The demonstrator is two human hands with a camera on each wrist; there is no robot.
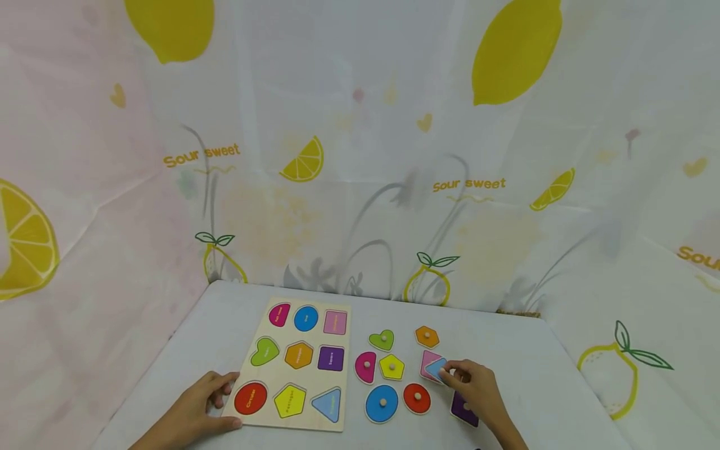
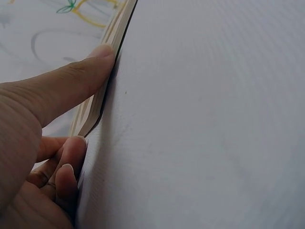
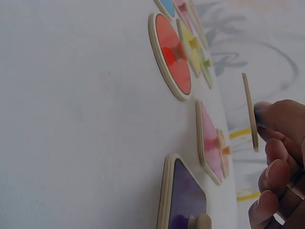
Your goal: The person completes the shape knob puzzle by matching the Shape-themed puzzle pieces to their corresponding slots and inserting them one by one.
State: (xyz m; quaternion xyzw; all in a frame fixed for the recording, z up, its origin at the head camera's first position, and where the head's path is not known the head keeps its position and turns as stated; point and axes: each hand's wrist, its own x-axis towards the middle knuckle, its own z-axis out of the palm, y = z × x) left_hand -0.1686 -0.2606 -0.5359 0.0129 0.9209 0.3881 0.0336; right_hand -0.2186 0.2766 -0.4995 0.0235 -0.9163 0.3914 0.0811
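Note:
In the head view my right hand (image 1: 472, 384) pinches a light blue triangle puzzle piece (image 1: 435, 369), its knob hidden by the fingers. The right wrist view shows this triangle piece (image 3: 250, 113) edge-on, raised off the table. It overlaps the pink piece (image 1: 427, 361) in the head view, and a purple square piece (image 1: 462, 409) lies partly behind the hand. My left hand (image 1: 197, 409) grips the lower left corner of a wooden shape puzzle board (image 1: 323, 422). Up close, the left thumb (image 2: 78, 78) presses one board edge while curled fingers touch the other side.
Between board and right hand lie a green heart (image 1: 382, 340), a magenta half round (image 1: 365, 367), a yellow pentagon (image 1: 391, 367), a blue disc (image 1: 381, 404) and a red disc (image 1: 417, 399). An orange hexagon (image 1: 427, 337) lies farther back. Lemon-printed cloth (image 1: 360, 219) hangs behind the white table.

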